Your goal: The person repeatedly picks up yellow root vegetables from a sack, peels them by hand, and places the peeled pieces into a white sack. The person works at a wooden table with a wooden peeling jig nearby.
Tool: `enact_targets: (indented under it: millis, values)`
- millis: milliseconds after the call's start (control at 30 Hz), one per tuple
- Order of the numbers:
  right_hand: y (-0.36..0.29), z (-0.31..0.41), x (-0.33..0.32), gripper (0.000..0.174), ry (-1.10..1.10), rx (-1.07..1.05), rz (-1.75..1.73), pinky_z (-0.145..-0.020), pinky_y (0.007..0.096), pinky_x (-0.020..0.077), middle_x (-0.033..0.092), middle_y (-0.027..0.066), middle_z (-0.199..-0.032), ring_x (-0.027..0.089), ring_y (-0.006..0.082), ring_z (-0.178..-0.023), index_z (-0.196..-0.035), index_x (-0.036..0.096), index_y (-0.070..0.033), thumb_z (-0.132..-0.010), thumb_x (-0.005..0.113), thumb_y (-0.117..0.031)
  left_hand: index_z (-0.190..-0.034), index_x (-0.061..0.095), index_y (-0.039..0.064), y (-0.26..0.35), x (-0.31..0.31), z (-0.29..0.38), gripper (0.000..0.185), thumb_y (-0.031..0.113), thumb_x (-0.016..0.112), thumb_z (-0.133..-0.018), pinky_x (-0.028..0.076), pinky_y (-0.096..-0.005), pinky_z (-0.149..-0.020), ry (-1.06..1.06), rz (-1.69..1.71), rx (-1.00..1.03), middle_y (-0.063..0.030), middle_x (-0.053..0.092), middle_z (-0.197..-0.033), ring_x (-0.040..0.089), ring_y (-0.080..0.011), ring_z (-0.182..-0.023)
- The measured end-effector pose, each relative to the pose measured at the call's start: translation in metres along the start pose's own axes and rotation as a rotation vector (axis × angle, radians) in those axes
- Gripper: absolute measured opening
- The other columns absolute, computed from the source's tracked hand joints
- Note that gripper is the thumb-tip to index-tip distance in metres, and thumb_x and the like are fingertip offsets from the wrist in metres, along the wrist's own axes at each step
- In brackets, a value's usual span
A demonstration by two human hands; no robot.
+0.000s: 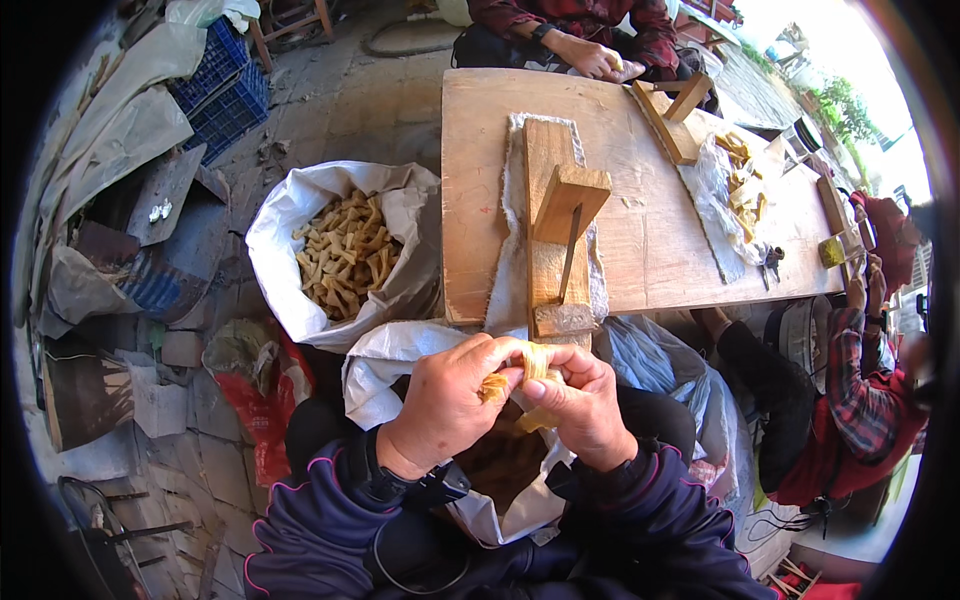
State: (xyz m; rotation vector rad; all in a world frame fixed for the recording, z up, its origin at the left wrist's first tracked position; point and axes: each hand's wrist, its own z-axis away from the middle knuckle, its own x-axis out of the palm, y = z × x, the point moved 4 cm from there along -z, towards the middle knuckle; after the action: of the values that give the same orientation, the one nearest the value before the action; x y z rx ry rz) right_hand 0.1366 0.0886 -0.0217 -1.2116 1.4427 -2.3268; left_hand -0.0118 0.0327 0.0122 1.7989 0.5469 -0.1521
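Observation:
Both hands meet over my lap on a folded, pale yellow strip (pixel 537 361) of pliable sheet material, its kind unclear. My left hand (pixel 450 401) pinches it from one side, a crumpled yellow end poking out between the fingers. On the other side my right hand (pixel 592 397) grips it with thumb and forefinger, and a loose tail hangs beneath. Under the hands an open white woven sack (pixel 386 360) stands between my knees; its shadowed contents are hard to make out. Just beyond, a wooden stand (pixel 571 202) with an upright block and slanting metal rod lies on a cloth.
A plywood table (pixel 472 187) stretches ahead, bearing a second wooden stand (pixel 671 124) and a plastic bag of yellow strips (pixel 746 195). Left of it stands a white sack (pixel 281 232) of knot-shaped yellow pieces (pixel 349 255). People sit opposite and at right. Blue crates (pixel 225 105) stand far left.

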Motion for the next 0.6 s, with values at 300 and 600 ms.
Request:
enact_targets:
  millis: [300, 600]
  values:
    - [0.0, 0.0, 0.0, 0.02, 0.03, 0.112, 0.042, -0.076, 0.0203, 0.0483, 0.069, 0.0034, -0.096, 0.062, 0.0079, -0.085, -0.109, 0.064, -0.001, -0.091, 0.069, -0.007, -0.088, 0.061, 0.004, 0.016, 0.003, 0.006, 0.016, -0.002, 0.067, -0.075, 0.045, -0.0386, -0.05, 0.003, -0.324, 0.208, -0.0094, 0.053, -0.07, 0.057, -0.0309, -0.057]
    - [-0.012, 0.004, 0.0, 0.021, 0.042, 0.085, 0.395, -0.055, 0.0201, 0.0387, 0.055, -0.0042, -0.072, 0.046, 0.0022, -0.063, -0.089, 0.059, -0.004, -0.1, 0.057, -0.022, -0.089, 0.063, 0.001, -0.007, 0.001, 0.007, 0.002, 0.003, 0.064, -0.087, 0.039, -0.0276, -0.047, -0.027, 0.406, -0.164, -0.0038, 0.057, -0.069, 0.051, -0.0123, -0.053]
